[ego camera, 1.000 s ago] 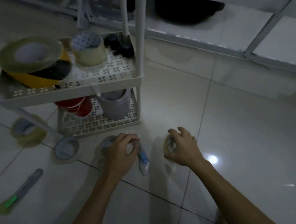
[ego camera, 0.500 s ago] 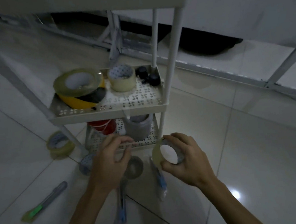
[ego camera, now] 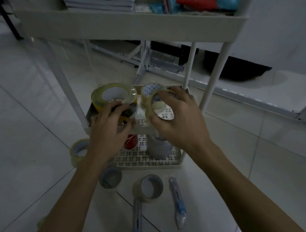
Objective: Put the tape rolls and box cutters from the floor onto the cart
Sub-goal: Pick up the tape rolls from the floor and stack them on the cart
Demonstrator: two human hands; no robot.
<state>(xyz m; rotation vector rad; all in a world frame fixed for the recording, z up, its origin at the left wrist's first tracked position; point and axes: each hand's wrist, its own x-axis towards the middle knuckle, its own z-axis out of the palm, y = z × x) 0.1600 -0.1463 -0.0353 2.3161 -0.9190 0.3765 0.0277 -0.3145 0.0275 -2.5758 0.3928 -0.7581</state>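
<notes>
My right hand [ego camera: 179,124] grips a clear tape roll [ego camera: 153,104] just above the cart's middle shelf [ego camera: 142,130]. My left hand [ego camera: 108,131] hovers over the shelf's front left, bent fingers touching a black-and-yellow roll [ego camera: 125,116]; it holds nothing. A big yellowish roll [ego camera: 112,93] lies on that one, with a smaller roll [ego camera: 148,89] behind. On the floor lie three tape rolls [ego camera: 79,151] [ego camera: 110,178] [ego camera: 148,188] and two blue box cutters [ego camera: 137,224] [ego camera: 177,201].
The white cart's top shelf [ego camera: 139,23] carries books and packets and overhangs my hands. Its bottom shelf [ego camera: 149,164] holds a grey pot [ego camera: 159,149] and a red container [ego camera: 130,142]. Cart posts [ego camera: 65,83] [ego camera: 214,80] flank the middle shelf. Tiled floor surrounds it.
My right hand has lifted the clear roll from the floor up to the middle shelf. My left hand let go of its floor roll and rose to the shelf too.
</notes>
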